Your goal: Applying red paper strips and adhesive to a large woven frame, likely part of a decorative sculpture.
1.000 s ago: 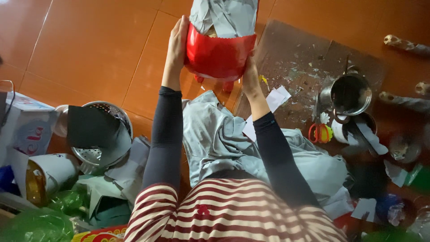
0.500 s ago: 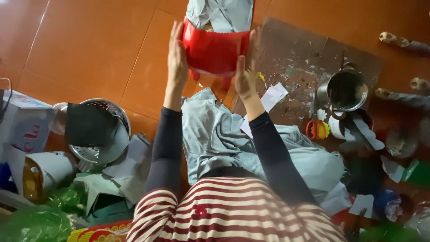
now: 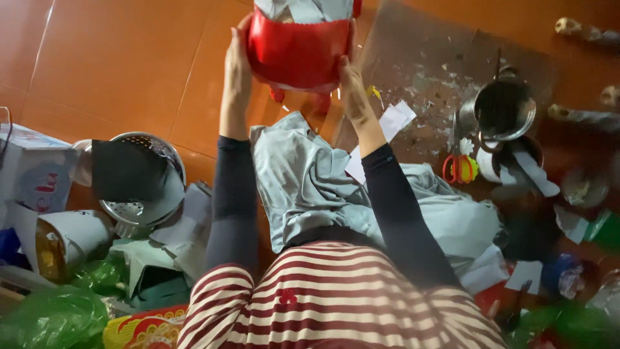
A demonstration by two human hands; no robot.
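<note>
Both hands, left hand [image 3: 237,71] and right hand [image 3: 349,84], grasp the red plastic tub [image 3: 298,48], lifted clear of the floor [image 3: 123,58], grey paper scraps [image 3: 303,10] not yet tipped out.

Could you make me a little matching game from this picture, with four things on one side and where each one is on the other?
Things:
1. red bowl
2. metal colander
3. steel pot
4. scissors

Places:
A. on the floor far to the person's left, with a dark sheet lying over it
B. held up between the left hand and right hand
C. lying just beside the pot, with red and yellow handles
D. on the brown cardboard to the person's right

Pairs: 1-B, 2-A, 3-D, 4-C
</note>
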